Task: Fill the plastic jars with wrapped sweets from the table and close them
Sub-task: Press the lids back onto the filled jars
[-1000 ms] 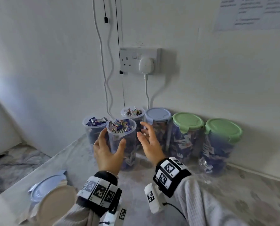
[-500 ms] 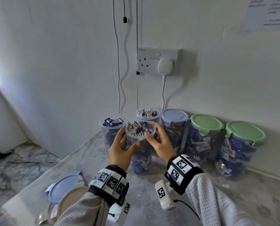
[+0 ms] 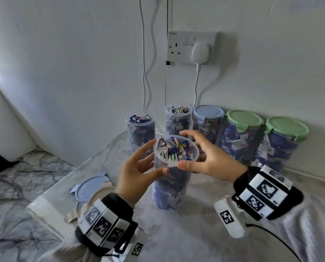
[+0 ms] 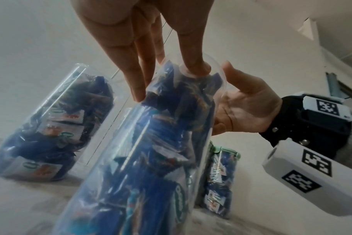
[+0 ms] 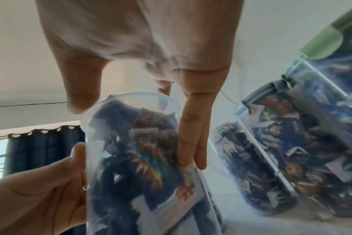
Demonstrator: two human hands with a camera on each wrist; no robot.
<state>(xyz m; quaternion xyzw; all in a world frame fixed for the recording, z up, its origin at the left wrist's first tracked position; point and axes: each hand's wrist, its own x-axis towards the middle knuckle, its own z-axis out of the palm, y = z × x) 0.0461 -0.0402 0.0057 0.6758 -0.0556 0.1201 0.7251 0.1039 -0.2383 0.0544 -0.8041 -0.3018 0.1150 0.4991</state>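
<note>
Clear cylindrical plastic jar [image 3: 174, 167] brimful of crinkly wrapped sweets [image 3: 174, 149], marbled tabletop [image 3: 195, 224], left hand [image 3: 137, 171] and right hand [image 3: 210, 163] grip curled around its rim

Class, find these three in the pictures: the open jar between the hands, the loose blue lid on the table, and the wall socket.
open jar [image 3: 176, 148]: head view, on its sweets at the rim.
blue lid [image 3: 90, 188]: head view, on its flat top.
wall socket [image 3: 180, 47]: head view, on its white faceplate.
</note>
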